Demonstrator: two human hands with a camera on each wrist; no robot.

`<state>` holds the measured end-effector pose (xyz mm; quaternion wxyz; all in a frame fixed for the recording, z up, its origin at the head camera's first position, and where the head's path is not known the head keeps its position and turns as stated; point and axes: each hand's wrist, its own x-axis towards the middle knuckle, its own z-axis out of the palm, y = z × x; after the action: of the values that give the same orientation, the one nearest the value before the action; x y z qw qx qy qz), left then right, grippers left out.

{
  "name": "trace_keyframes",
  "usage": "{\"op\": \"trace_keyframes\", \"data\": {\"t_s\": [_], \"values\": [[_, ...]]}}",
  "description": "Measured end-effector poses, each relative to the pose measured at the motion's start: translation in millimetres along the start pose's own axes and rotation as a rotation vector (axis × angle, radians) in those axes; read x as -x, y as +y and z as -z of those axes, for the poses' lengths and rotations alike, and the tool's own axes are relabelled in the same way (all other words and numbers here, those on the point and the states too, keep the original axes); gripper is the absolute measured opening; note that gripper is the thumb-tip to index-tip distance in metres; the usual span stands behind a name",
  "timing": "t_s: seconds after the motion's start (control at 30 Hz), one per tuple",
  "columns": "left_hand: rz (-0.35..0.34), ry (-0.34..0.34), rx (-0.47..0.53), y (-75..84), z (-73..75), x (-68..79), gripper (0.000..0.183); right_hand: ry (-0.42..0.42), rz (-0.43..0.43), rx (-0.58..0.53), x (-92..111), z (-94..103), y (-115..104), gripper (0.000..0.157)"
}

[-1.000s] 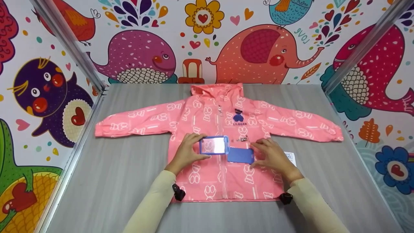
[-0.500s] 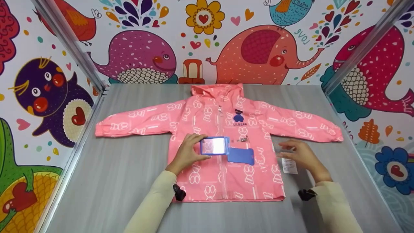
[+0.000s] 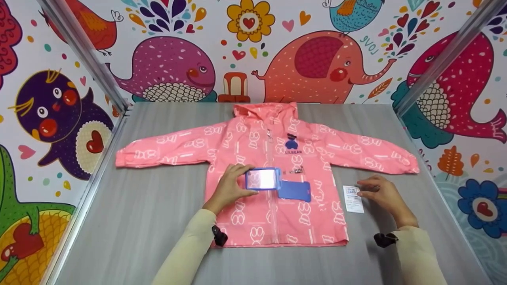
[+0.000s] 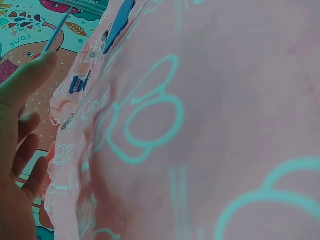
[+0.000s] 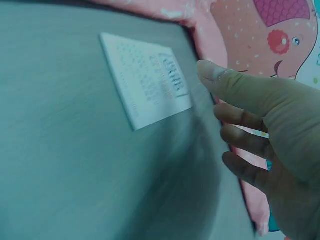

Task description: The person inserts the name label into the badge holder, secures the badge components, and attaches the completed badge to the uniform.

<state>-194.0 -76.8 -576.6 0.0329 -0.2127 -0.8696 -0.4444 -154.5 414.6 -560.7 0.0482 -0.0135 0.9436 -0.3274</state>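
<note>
My left hand (image 3: pixel 231 186) pinches a blue-framed clear card holder (image 3: pixel 261 179) between thumb and fingers, above the pink jacket (image 3: pixel 253 221). Its thin edge shows beside the thumb in the left wrist view. A flat blue panel (image 3: pixel 294 190) is just right of the holder; in the left wrist view this blue panel (image 4: pixel 120 25) appears to lie on the jacket. My right hand (image 3: pixel 386 196) is at the upper right of a white printed card (image 3: pixel 353 200), with nothing in its grasp. In the right wrist view its thumb and loosely bent fingers stand apart from the card (image 5: pixel 147 80).
The jacket lies spread on a grey table (image 3: pixel 119 221), sleeves out to both sides and hood (image 3: pixel 265 109) toward the back wall. A zipper runs down its middle. Metal posts (image 3: pixel 95 63) and cartoon-printed walls surround the table.
My right hand has left the blue panel and moved right, to beside the white card, which is now mostly uncovered. The left hand and the card holder have stayed in place.
</note>
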Motion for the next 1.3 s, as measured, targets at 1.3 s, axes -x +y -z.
{"op": "trace_keyframes", "data": {"t_s": [1.3], "values": [[0.022, -0.018, -0.007, 1.2, 1.9, -0.2, 0.079, 0.149, 0.009, -0.073, -8, -21.0, 10, 0.017]]}}
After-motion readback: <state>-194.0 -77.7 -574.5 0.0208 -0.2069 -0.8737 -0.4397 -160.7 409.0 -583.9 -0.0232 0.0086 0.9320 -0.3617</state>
